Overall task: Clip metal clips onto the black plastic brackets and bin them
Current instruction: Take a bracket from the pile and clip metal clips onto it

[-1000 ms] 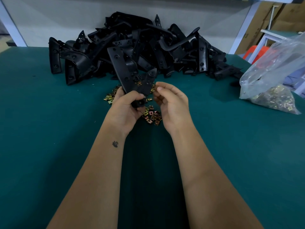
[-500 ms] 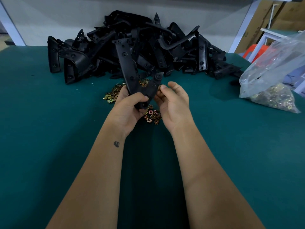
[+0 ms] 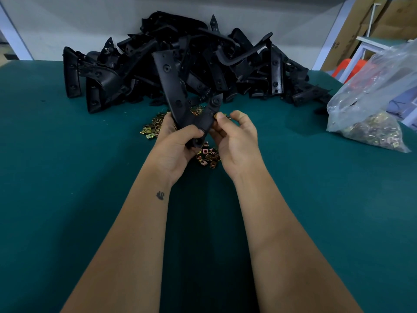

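My left hand [image 3: 178, 145] grips a black V-shaped plastic bracket [image 3: 173, 89] by its lower corner and holds it upright above the green table [image 3: 67, 177]. My right hand [image 3: 237, 141] pinches a small brass-coloured metal clip [image 3: 218, 115] against the edge of the bracket's short right arm. Several loose metal clips [image 3: 207, 157] lie on the table under and behind my hands. A large heap of black brackets [image 3: 225, 64] fills the back of the table.
A clear plastic bag [image 3: 372, 105] holding more clips lies at the right edge of the table. Behind it stand a white frame, an orange stool and cardboard. A grey wall runs behind the bracket heap.
The bracket has been turned more upright and lifted slightly. My right hand has brought its clip up to the edge of the bracket's short arm.
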`<state>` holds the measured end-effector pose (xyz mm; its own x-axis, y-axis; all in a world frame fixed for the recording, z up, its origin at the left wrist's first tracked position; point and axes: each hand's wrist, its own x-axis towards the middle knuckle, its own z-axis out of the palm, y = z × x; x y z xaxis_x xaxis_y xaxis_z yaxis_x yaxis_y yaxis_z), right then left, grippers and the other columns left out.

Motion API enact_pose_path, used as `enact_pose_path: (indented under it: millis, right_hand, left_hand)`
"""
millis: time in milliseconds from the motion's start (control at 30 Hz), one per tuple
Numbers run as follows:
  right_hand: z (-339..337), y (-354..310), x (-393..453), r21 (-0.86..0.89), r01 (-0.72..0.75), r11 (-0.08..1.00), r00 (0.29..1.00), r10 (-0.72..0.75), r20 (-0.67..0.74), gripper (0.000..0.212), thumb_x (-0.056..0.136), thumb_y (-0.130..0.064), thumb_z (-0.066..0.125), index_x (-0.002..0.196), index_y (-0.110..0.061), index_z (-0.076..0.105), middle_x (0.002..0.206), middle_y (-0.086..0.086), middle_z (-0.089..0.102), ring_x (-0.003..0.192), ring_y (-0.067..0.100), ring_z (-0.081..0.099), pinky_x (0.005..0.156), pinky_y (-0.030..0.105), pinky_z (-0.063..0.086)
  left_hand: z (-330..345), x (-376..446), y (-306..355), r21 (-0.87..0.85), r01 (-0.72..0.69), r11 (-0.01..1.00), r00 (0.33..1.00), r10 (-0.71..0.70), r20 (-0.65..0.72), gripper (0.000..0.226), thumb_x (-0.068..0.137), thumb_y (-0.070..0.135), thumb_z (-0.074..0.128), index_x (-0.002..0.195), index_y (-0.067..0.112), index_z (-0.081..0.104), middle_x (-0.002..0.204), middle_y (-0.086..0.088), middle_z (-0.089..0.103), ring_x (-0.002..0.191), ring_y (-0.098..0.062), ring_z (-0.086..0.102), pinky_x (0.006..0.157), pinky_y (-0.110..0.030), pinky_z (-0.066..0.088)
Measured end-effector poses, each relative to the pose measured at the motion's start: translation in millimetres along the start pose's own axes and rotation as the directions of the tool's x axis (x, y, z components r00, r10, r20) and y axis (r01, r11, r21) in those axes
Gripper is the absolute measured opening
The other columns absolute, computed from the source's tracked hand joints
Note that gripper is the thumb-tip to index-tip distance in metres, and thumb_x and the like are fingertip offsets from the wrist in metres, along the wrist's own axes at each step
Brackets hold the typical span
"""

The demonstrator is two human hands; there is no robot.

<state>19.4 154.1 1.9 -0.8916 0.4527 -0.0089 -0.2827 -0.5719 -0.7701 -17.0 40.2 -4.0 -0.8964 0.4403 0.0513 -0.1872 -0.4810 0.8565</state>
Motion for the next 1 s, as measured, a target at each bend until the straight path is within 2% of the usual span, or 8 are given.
enact_pose_path:
  millis: [200,367,500,633,767,867,1000]
  right_hand:
    - [-0.7,-2.3,-0.3,0.044,-0.028,0.999,0.998,0.025,0.054,0.026,0.090,0.010,0.057,0.093,-0.015,0.048,0.089,0.012,0.062,0.079,0.020,0.061,0.082,0.031,0.051]
    - [-1.6,-2.3,-1.8,0.050,-0.035,0.998,0.991,0.028,0.130,0.026,0.090,0.011,0.057,0.094,-0.013,0.050,0.089,0.012,0.063,0.083,0.022,0.063,0.083,0.032,0.053]
    - [-2.8,-2.3,-2.4,0.010,-0.042,0.999,0.987,0.040,0.155,0.025,0.090,0.010,0.058,0.096,-0.014,0.051,0.085,0.007,0.065,0.079,0.017,0.065,0.077,0.027,0.054]
    - [-1.9,-0.8,-3.4,-0.035,-0.034,0.999,0.980,0.040,0.194,0.025,0.088,0.010,0.059,0.103,-0.009,0.052,0.083,0.005,0.070,0.082,0.016,0.069,0.085,0.031,0.056]
    - [-2.2,-1.9,-3.4,0.006,-0.025,1.000,0.987,0.023,0.159,0.029,0.086,0.012,0.060,0.105,-0.008,0.051,0.086,0.009,0.065,0.083,0.018,0.066,0.091,0.034,0.053]
    - [-3.5,-2.5,-3.9,-0.012,-0.010,1.000,0.989,0.012,0.145,0.030,0.086,0.012,0.060,0.106,-0.008,0.052,0.088,0.010,0.065,0.086,0.020,0.066,0.094,0.035,0.052]
    - [-1.8,-2.6,-4.6,-0.016,-0.009,1.000,0.988,0.011,0.153,0.026,0.088,0.008,0.061,0.108,-0.007,0.056,0.090,0.010,0.069,0.087,0.021,0.067,0.089,0.033,0.054]
  left_hand:
    - [1.0,-0.5,0.5,0.004,-0.019,1.000,0.999,0.019,0.037,0.039,0.088,-0.010,0.052,0.114,0.018,0.049,0.100,0.002,0.069,0.085,-0.008,0.068,0.065,-0.021,0.052]
    - [5.4,-0.9,0.3,-0.052,-0.032,0.998,0.999,0.032,-0.007,0.017,0.099,0.014,0.057,0.114,0.019,0.052,0.101,0.007,0.071,0.087,-0.003,0.069,0.066,-0.018,0.052]
    - [3.4,-2.4,1.6,0.000,-0.043,0.999,0.999,0.043,-0.031,0.022,0.098,0.014,0.058,0.118,0.019,0.051,0.099,0.009,0.071,0.086,-0.001,0.069,0.065,-0.018,0.053]
    - [2.1,-4.6,3.1,0.028,-0.040,0.999,0.999,0.040,-0.013,0.028,0.096,0.011,0.061,0.122,0.017,0.051,0.105,0.005,0.070,0.095,-0.008,0.069,0.080,-0.025,0.056]
    - [3.2,-5.8,2.8,0.036,-0.041,0.998,0.999,0.041,0.012,0.028,0.096,0.011,0.061,0.121,0.017,0.049,0.105,0.005,0.070,0.095,-0.007,0.070,0.077,-0.023,0.056]
    - [3.4,-5.8,0.1,0.095,-0.056,0.994,0.998,0.055,0.015,0.027,0.096,0.012,0.062,0.119,0.019,0.049,0.109,0.005,0.069,0.101,-0.009,0.068,0.086,-0.027,0.056]
    - [5.6,-3.2,-2.1,0.028,-0.015,1.000,1.000,0.015,-0.022,0.025,0.096,0.015,0.061,0.120,0.017,0.053,0.106,0.007,0.073,0.102,-0.008,0.069,0.087,-0.027,0.054]
